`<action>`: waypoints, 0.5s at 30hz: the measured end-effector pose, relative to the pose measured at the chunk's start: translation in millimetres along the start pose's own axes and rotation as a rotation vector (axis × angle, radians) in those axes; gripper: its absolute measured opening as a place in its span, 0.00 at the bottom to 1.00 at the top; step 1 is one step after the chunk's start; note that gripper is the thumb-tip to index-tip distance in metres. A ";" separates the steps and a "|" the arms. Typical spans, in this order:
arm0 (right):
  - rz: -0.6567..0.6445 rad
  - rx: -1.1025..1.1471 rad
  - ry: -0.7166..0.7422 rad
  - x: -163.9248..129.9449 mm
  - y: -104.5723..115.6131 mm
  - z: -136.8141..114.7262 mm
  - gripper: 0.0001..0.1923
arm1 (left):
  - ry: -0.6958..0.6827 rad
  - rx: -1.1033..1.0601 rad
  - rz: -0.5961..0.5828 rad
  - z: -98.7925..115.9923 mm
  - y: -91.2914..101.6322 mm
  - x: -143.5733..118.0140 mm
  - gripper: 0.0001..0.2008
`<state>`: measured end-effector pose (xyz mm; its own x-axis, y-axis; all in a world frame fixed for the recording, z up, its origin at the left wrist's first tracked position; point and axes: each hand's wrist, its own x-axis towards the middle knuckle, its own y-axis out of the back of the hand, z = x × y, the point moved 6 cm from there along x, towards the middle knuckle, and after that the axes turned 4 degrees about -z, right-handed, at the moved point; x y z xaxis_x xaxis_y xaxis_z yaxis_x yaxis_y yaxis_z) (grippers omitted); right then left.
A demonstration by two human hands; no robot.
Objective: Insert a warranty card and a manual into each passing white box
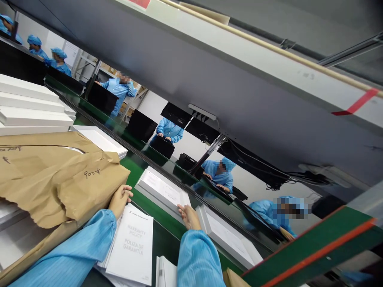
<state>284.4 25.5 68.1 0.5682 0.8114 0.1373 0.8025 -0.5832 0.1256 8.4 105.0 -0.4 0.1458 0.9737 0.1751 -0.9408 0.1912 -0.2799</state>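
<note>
- At six o'clock, the right hand [190, 218] is held open beside a white box [163, 187] placed at seven; contact cannot be told.
- At eight, the left hand [120, 198] is loosely curled between brown paper [68, 175] and warranty booklets [130, 247]; its grip cannot be told.
- At five, a second box [229, 236] is seen.

White, kraft brown and a lot of blue over here.
White warranty booklets [131, 247] with grey lettering; brown kraft paper [89, 195] scrawled in dark ink; white boxes [157, 202] on a green conveyor belt [131, 169]; finely striped light-blue sleeves [77, 243]; a green panel [311, 240] striped orange.
</note>
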 end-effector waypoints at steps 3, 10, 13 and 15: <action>-0.031 -0.069 -0.023 -15.8 0.4 -3.1 0.09 | -0.017 0.227 -0.032 3.6 0.0 -0.9 0.11; -0.305 -0.285 -0.038 -99.6 -47.7 1.2 0.17 | -0.084 0.665 -0.151 19.6 5.7 -9.6 0.09; -0.327 -0.563 0.119 -139.7 -65.7 6.5 0.19 | -0.091 0.822 -0.213 22.9 8.0 -16.7 0.09; -0.346 -0.728 0.171 -157.2 -72.1 13.3 0.15 | -0.085 0.913 -0.250 24.9 7.4 -21.6 0.09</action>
<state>139.7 -59.5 24.3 0.2275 0.9671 0.1140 0.5753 -0.2280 0.7856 -9.3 82.4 17.3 0.3861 0.8986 0.2083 -0.7664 0.1868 0.6146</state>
